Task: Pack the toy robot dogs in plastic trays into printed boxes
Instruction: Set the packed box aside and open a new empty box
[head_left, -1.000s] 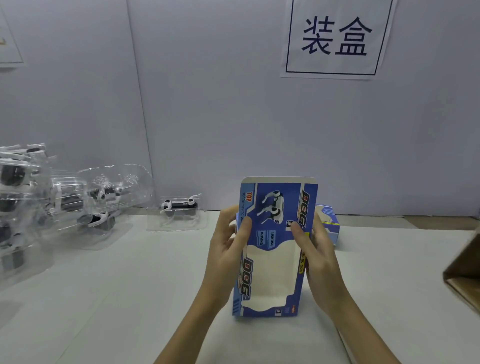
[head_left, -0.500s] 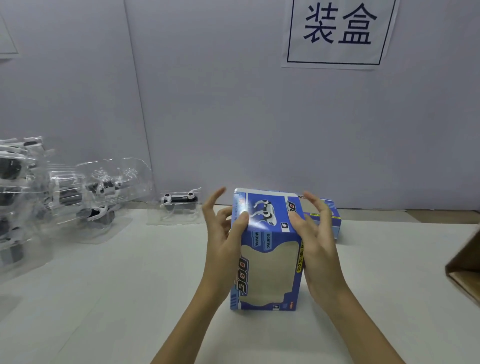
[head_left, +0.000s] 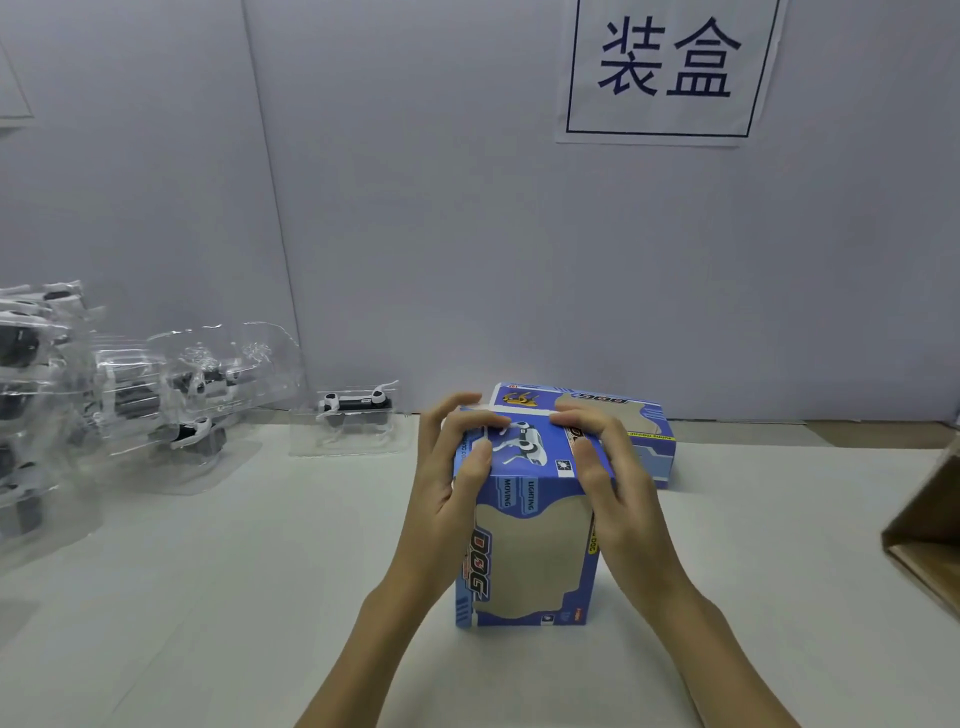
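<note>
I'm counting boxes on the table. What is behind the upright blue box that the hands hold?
Behind the upright box a second printed box lies flat against the wall. Its near-left part is hidden by the right hand.

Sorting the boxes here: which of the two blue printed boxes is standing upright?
The near box between both hands stands upright on the table. The other box, behind it by the wall, lies flat.

A blue printed box (head_left: 527, 519) with a cut-out window stands upright at centre frame. A second box (head_left: 631, 426) lies behind it. Bagged dogs in clear trays (head_left: 171, 410) crowd the left; one tray (head_left: 356, 421) stands alone.
</note>
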